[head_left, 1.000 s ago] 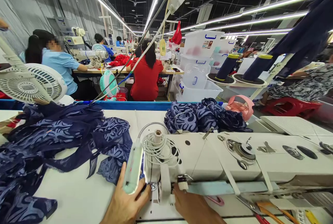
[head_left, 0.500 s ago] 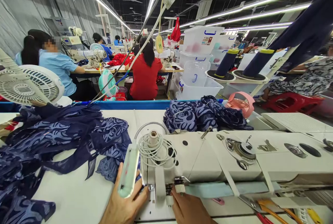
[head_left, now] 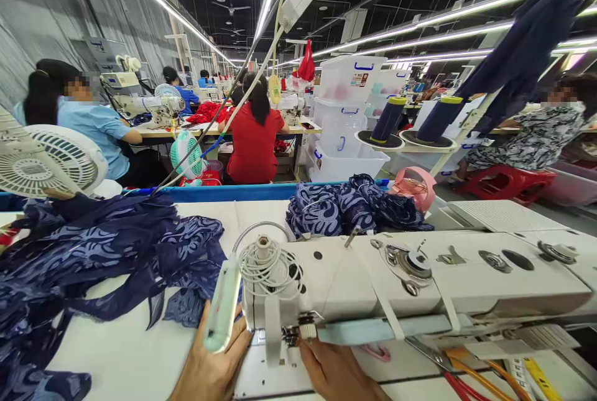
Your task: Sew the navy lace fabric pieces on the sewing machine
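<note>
My left hand (head_left: 212, 360) lies on the machine bed left of the needle area, its fingers stretched forward and apart. A pale green lamp (head_left: 221, 311) hides part of it. Navy patterned fabric (head_left: 198, 273) reaches down to its fingertips. My right hand (head_left: 333, 367) is under the arm of the white sewing machine (head_left: 345, 286), close to the needle end. Its fingertips are hidden behind the machine head, and whatever they touch does not show. Coiled pale cord (head_left: 270, 273) sits on top of the head.
More navy fabric (head_left: 93, 252) covers the table's left side, and a bundle (head_left: 317, 211) lies behind the machine. Red-handled scissors (head_left: 431, 354) and a yellow tape measure (head_left: 538, 379) lie at lower right. Thread cones (head_left: 389, 120), a white fan (head_left: 65, 158) and a person in red (head_left: 254, 146) are beyond.
The view has shifted a little, so the scene sits further left. Both hands stay beside the needle area; my left hand's thumb sits slightly further back from the machine head.
</note>
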The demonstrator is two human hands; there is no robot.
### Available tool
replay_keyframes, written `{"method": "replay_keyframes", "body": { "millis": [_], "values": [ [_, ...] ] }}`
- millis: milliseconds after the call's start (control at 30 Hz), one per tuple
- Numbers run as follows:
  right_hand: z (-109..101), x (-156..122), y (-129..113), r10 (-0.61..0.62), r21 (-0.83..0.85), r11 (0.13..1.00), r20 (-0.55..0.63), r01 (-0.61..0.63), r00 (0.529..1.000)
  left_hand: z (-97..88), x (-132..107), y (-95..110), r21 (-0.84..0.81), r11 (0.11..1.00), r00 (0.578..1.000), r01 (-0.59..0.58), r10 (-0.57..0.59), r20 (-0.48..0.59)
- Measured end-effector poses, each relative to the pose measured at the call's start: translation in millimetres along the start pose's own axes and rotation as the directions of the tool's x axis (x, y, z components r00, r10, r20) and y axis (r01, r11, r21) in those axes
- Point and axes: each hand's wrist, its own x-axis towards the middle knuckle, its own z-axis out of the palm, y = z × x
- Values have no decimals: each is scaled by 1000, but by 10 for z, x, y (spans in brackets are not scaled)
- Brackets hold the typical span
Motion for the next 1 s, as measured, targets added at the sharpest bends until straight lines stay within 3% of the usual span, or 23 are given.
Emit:
{"method": "replay_keyframes", "body": {
  "millis": [133, 333, 433, 633, 733, 867, 1000],
  "values": [
    [-26, 74, -5, -23, 18, 1000, 19, 23, 1000, -6, -15, -34, -26, 999, 999, -31, 31, 12],
    [-35, 76, -31, -151, -20, 989, -116, 150, 982, -29, -23, -36, -51, 998, 1000, -23, 23, 6],
    [10, 56, -3, -168, -90, 983, -123, 157, 978, -41, -7, -33, -57, 998, 1000, 0, -1, -29],
    [141, 27, 65, -179, -195, 967, -60, 164, 982, -14, 20, -95, -41, 991, 991, 126, -128, -45],
    [157, 44, 72, -206, -184, 964, -69, 191, 976, -43, -9, -144, -66, 956, 958, 284, -287, -28],
    [143, 93, 76, -275, -133, 956, -92, 262, 957, -259, -98, -155, -74, 911, 911, 406, -410, -41],
    [245, 55, -75, -279, 35, 959, -66, 282, 958, -476, -233, 24, -162, 859, 870, 486, -493, -4]
  ]
}}
